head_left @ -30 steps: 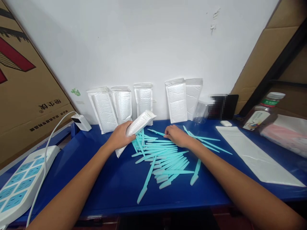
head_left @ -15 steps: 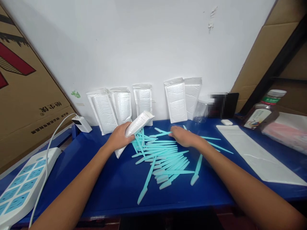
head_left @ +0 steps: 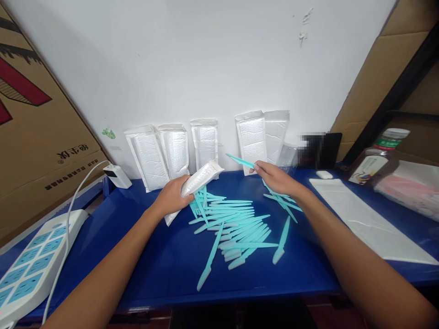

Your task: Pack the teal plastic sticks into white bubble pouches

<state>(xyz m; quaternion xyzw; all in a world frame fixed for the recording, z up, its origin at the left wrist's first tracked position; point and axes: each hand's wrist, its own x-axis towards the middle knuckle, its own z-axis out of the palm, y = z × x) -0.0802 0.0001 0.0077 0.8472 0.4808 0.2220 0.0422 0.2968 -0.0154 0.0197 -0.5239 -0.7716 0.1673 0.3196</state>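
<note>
My left hand (head_left: 174, 194) is closed around a white bubble mailer (head_left: 200, 178), tilted up to the right above the table. Between the thumb and fingers of my right hand (head_left: 272, 176) is a turquoise eyebrow razor (head_left: 240, 161), raised in front of the wall and pointing left; whether a second one lies against it I cannot tell. Below and between both hands spreads a loose pile of turquoise eyebrow razors (head_left: 236, 224) with pale ends. Several more razors (head_left: 283, 201) lie crossed under my right wrist, and a single one (head_left: 282, 241) rests apart on the right.
Several bubble mailers (head_left: 206, 144) lean upright against the wall. A flat white mailer (head_left: 370, 219), a clear plastic jar (head_left: 287, 157) and a bottle (head_left: 375, 155) are on the right. The blue table (head_left: 164, 269) also holds a power strip (head_left: 32, 265) and a charger (head_left: 117, 177) on the left.
My right hand has lifted up and slightly right, raising a razor off the table. My left hand still holds the mailer, nearly in place.
</note>
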